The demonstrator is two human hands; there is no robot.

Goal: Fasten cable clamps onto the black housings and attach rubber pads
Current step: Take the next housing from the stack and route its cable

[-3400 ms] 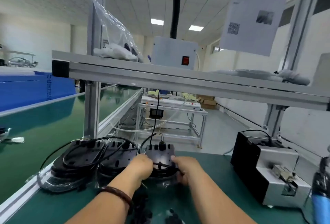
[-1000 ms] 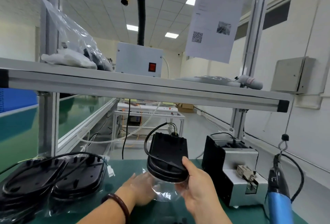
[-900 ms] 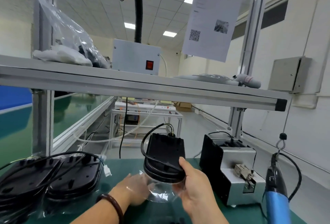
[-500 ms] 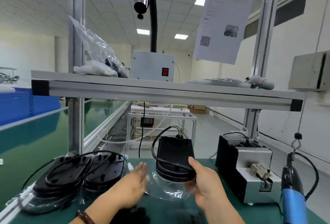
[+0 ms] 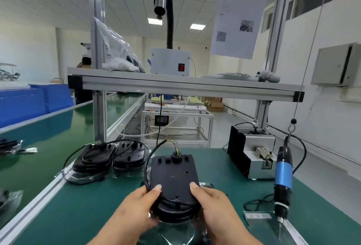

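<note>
- My left hand (image 5: 136,203) and right hand (image 5: 213,201) grasp the black housing (image 5: 173,174) from either side, thumbs on top, over the near part of the green bench mat (image 5: 88,215).
- Its loose cable (image 5: 146,163) loops past my left thumb, so it could snag or get pinched.
- The clear bag (image 5: 175,234) underneath looks slippery, and the housing may slide.

Both hands are sitting close together, low in the middle of the view. The left hand (image 5: 136,207) is gripping the near left edge of the black housing (image 5: 173,174), thumb lying on top, fingers curling underneath. The right hand (image 5: 213,205) is mirroring it on the near right edge, thumb on top. Both bare forearms are angling inward from the bottom.
</note>
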